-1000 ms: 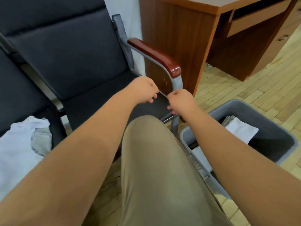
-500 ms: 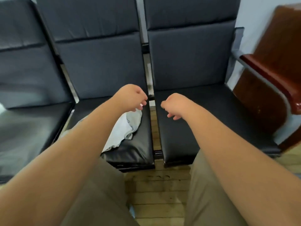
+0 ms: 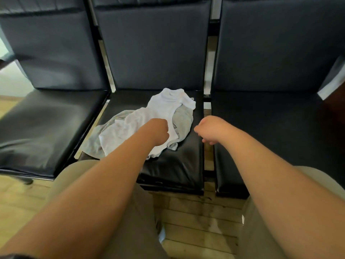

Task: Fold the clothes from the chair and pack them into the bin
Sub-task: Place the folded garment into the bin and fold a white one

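A crumpled white garment (image 3: pixel 158 113) lies on top of a grey garment (image 3: pixel 183 118) on the seat of the middle black chair (image 3: pixel 173 165). My left hand (image 3: pixel 156 131) is over the near part of the white garment, fingers loosely curled under the hand; no cloth is lifted by it. My right hand (image 3: pixel 209 130) hovers at the right edge of that seat, just right of the clothes, fingers loosely curled and holding nothing. The bin is out of view.
A black chair (image 3: pixel 46 124) stands to the left and another black chair (image 3: pixel 270 128) to the right, both seats bare. My legs in khaki trousers (image 3: pixel 134 221) are in front of the chairs on the wooden floor (image 3: pixel 201 227).
My view swung left from the bin and armrest to the row of chairs. Both hands moved with it and now reach the clothes on the middle seat.
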Tool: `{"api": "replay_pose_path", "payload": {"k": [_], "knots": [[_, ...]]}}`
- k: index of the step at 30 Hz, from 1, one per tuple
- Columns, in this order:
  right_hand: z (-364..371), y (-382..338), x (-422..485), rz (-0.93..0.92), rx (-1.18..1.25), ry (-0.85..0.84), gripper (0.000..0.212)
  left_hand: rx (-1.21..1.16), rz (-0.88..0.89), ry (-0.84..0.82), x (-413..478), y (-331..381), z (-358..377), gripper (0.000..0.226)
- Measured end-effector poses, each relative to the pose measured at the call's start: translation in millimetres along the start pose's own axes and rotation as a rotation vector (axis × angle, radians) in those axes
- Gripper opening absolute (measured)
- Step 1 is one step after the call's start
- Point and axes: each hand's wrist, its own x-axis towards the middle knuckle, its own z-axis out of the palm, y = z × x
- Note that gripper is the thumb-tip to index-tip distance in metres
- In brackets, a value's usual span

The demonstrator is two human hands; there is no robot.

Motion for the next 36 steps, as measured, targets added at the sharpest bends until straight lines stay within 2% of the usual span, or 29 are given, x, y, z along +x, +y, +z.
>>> {"api": "replay_pose_path", "payload": {"k": [5, 9, 14, 17, 21, 23, 25, 27, 28, 29, 32, 34, 36], "knots": [[6, 5, 14, 0.007, -0.094, -0.033, 0.033, 0.146, -0.081, -0.188, 31, -10, 36, 0.043], [11, 1, 18, -0.032, -0.115, -0.067, 0.037, 0.166, -0.153, -0.216, 39, -5, 47, 0.036], [12, 4, 17, -0.045, -0.137, -0.067, 0.036, 0.191, -0.143, -0.197, 34, 4, 55, 0.042], [10, 3, 17, -0.067, -0.116, -0.056, 0.036, 0.130, -0.146, -0.042, 30, 3, 47, 0.025], [6, 2, 16, -0.161, -0.134, 0.037, 0.021, -0.094, -0.180, 0.115, 18, 11, 10, 0.030], [3, 1, 14, -0.253, -0.077, 0.116, 0.033, -0.223, -0.173, 0.250, 8, 17, -15, 0.028], [1, -3, 9, -0.376, 0.037, 0.190, 0.058, -0.436, -0.093, 0.375, 1, 18, -31, 0.019], [-1, -10, 4, -0.495, 0.153, 0.208, 0.076, -0.631, 0.016, 0.401, -11, 22, -43, 0.014], [-2, -13, 1, -0.536, 0.208, 0.188, 0.078, -0.678, 0.069, 0.387, -16, 25, -46, 0.014], [-2, -15, -1, -0.562, 0.249, 0.167, 0.071, -0.722, 0.119, 0.372, -22, 28, -49, 0.014], [-3, -18, -4, -0.539, 0.265, 0.169, 0.026, -0.797, 0.222, 0.360, -30, 33, -52, 0.013], [-6, -16, -3, -0.513, 0.261, 0.240, 0.016, -0.773, 0.232, 0.358, -28, 30, -52, 0.007], [-12, -13, -3, -0.508, 0.296, 0.330, 0.014, -0.696, 0.231, 0.296, -25, 25, -55, 0.025]]}}
